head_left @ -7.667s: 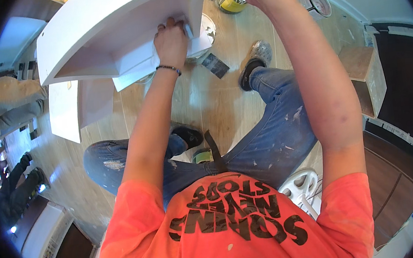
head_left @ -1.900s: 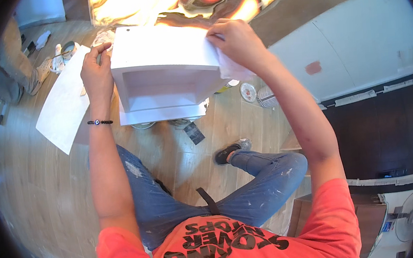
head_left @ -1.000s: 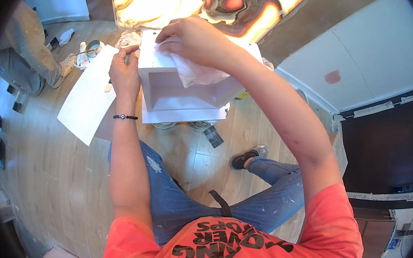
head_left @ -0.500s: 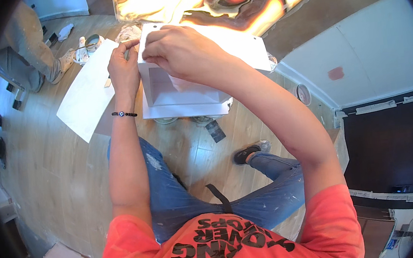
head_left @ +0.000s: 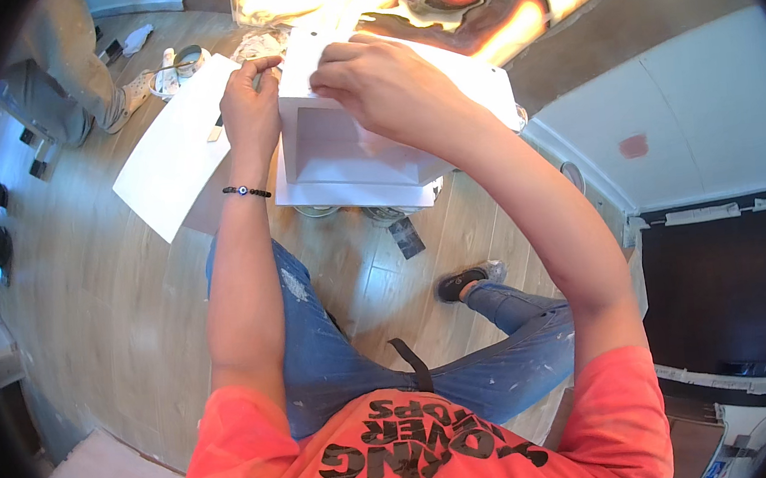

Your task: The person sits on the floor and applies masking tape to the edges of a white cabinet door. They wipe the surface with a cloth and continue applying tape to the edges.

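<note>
A white open-fronted box (head_left: 291, 142) stands before me, its top face bright with glare. At its left edge is my left hand (head_left: 253, 105), fingers curled and thumb close to the forefinger. Whatever that pinch holds, if anything, is too small to make out. Over the box's front top edge bends my right hand (head_left: 378, 80), its fingers drawn together and pointing left. What lies between those fingertips is hidden by the hand. Under the box is a white board (head_left: 352, 196), raised above the floor on round supports.
A white panel (head_left: 171, 162) lies left of the box, a small tan piece (head_left: 215, 131) on it. Beyond it are an open can (head_left: 192, 58) and another person's leg (head_left: 81, 65). A dark flat piece (head_left: 407, 237) lies on the wood floor. A glossy marbled panel (head_left: 462, 0) glares behind.
My right hand has shifted right along the box's top, farther from the left hand. A pale piece seen below the right hand earlier no longer shows clearly. The whole view has shifted slightly.
</note>
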Motion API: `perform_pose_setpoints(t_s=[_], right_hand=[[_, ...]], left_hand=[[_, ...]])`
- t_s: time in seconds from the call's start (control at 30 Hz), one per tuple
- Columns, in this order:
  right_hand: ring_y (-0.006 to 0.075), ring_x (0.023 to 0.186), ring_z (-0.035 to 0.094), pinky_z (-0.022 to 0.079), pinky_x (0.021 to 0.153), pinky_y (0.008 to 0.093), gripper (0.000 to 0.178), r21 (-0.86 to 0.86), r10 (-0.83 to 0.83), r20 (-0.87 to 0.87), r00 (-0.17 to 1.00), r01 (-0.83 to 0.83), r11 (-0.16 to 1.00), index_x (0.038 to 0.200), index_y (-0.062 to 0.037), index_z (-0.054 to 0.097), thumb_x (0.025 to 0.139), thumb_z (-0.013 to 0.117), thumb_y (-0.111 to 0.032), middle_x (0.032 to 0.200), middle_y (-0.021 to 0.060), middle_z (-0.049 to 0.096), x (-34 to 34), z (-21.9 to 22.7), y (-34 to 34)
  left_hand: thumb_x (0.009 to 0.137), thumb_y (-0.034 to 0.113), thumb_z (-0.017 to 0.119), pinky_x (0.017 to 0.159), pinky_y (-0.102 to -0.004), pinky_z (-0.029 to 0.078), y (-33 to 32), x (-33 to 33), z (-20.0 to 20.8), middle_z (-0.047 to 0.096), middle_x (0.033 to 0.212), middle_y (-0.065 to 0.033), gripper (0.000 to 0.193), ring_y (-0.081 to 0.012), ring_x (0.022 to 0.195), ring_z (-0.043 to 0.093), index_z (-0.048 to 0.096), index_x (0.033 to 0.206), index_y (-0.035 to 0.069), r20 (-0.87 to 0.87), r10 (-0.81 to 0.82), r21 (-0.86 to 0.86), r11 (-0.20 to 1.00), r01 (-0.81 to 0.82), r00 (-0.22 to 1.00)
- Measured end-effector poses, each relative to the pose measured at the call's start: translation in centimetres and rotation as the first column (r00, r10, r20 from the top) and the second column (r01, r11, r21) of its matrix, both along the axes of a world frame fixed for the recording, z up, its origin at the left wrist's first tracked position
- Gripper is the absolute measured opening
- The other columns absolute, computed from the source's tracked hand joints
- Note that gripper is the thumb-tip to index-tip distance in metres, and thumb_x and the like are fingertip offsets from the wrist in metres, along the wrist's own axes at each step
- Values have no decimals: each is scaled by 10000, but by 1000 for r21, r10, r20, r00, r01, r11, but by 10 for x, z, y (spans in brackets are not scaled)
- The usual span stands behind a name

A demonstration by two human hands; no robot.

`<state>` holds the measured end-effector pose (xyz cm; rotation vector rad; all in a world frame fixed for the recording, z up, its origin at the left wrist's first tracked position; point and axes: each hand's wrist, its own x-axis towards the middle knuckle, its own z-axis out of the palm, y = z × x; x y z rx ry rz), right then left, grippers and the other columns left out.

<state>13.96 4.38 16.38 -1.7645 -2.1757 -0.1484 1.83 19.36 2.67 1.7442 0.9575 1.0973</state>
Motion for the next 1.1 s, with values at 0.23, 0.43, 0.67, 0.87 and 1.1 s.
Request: perform_pose_setpoints(t_s=[0.23, 0.43, 0.67, 0.87, 1.1], right_hand=[[309, 995, 670, 559, 882, 401, 195, 36, 24, 62, 998, -26, 999, 979, -50, 752, 820, 641, -28, 994, 92, 690, -5, -1, 11], [306, 1005, 663, 568, 876, 406, 243, -32, -8, 88, 996, 11, 999, 1020, -61, 747, 823, 621, 4, 1018, 84, 689, 2, -3, -9], [294, 996, 663, 574, 865, 388, 250, 16, 11, 63, 998, -12, 1000, 1022, -58, 749, 785, 680, -17, 1025, 79, 690, -4, -6, 6], [282, 997, 664, 573, 866, 373, 234, 21, 24, 114, 993, -27, 999, 1026, -71, 761, 815, 663, -45, 1018, 64, 695, 0, -7, 1], [266, 999, 661, 568, 882, 359, 290, 5, 52, 115, 992, -53, 999, 1046, -92, 743, 767, 709, -21, 1054, 45, 686, 5, -6, -7]], left_hand=[[979, 173, 606, 894, -406, 525, -3, 5, 0, 705, 1070, -135, 232, -290, 995, 688, 780, 1119, 111, 30, -8, -9, 1000, 8, 1000], [982, 180, 603, 901, -399, 525, -2, 2, -3, 706, 1073, -140, 245, -285, 1003, 689, 781, 1137, 111, -11, 1, -38, 999, -2, 1000], [981, 185, 608, 916, -404, 522, -2, 2, -1, 709, 1085, -149, 244, -293, 1025, 691, 783, 1136, 115, -4, -7, -39, 999, 6, 1000], [979, 190, 613, 920, -409, 521, -4, 3, -1, 709, 1089, -153, 240, -306, 1027, 691, 784, 1127, 110, 39, -14, -67, 998, 16, 999], [980, 211, 620, 910, -405, 520, 0, 4, -5, 710, 1079, -160, 244, -306, 1021, 690, 783, 1124, 100, 13, -16, -68, 998, 17, 1000]])
